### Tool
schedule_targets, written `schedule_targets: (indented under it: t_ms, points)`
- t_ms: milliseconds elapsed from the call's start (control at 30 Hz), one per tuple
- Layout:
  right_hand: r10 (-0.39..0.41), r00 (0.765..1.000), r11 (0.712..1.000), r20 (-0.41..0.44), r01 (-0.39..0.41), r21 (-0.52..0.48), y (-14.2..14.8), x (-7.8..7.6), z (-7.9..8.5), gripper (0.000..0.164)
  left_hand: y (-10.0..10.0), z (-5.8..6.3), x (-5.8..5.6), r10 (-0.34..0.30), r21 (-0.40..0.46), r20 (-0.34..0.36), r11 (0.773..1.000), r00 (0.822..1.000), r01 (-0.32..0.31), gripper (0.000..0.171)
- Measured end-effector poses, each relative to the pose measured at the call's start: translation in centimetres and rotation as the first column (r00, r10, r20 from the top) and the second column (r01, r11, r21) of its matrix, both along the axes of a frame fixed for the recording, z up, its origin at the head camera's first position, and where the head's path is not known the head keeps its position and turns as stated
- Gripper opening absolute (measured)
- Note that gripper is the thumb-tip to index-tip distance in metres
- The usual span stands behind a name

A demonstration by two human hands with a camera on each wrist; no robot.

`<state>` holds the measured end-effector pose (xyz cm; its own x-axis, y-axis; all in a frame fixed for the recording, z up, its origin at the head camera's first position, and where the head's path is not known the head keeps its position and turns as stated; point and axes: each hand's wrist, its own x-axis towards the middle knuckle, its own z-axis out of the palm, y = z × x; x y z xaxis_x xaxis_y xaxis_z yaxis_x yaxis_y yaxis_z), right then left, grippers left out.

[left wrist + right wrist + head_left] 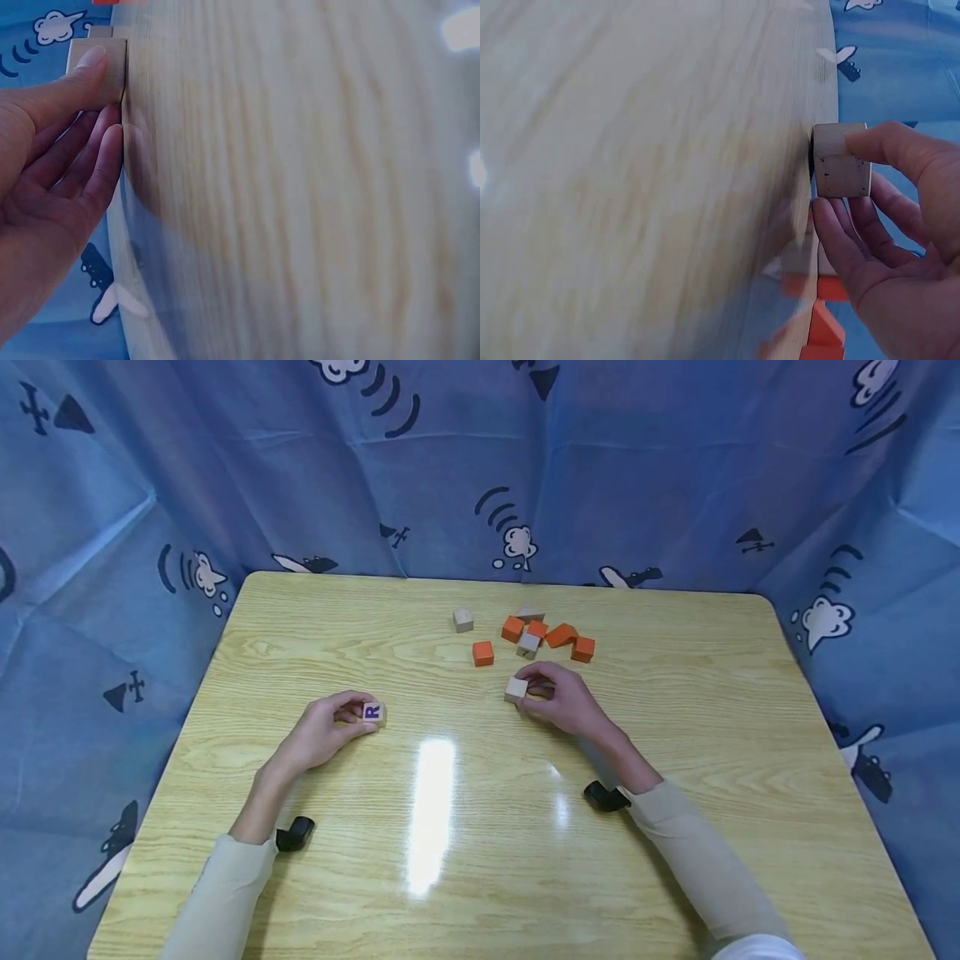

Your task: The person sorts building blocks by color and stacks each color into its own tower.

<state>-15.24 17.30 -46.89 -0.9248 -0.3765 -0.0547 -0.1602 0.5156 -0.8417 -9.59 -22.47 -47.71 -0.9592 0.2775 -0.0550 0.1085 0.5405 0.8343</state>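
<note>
On the left side of the table, my left hand [324, 731] pinches a wooden letter block [373, 713] between thumb and fingers, a purple R showing on its top face. The left wrist view shows the thumb pressed on the near side of this block [101, 75], low at the tabletop. Right of centre, my right hand [564, 700] holds a plain-topped wooden block [515, 690] by its sides. In the right wrist view the thumb lies across that block [842, 169], which is close over the table, the fingers curled beneath it.
Beyond the right hand lies a loose group of orange blocks [582, 649] and pale wooden blocks [528, 646]. A single orange block [483, 653] and a pale block [463, 620] sit left of it. Blue patterned cloth [450, 468] hangs round the wooden table [675, 693].
</note>
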Motion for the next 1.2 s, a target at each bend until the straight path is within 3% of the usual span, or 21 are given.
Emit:
schedule_targets:
  t_ms: [433, 867, 1200]
  points:
    - [0.105, 0.994, 0.990, 0.013, -0.103, -0.093, -2.8, 0.4, -0.5, 0.033, 0.0, 0.2, 0.2, 0.006, -0.010, -0.002, 1.000, 1.000, -0.006, 0.040]
    - [0.188, 0.982, 0.979, -0.003, -0.188, -0.074, -5.8, 0.8, -0.4, 0.034, 0.2, 0.2, 0.1, 0.014, -0.007, 0.020, 1.000, 1.000, -0.014, 0.040]
    - [0.282, 0.959, 0.958, -0.027, -0.283, -0.055, -8.9, 1.1, -0.4, 0.034, 0.3, 0.3, 0.2, 0.019, -0.010, 0.026, 1.000, 0.999, -0.019, 0.041]
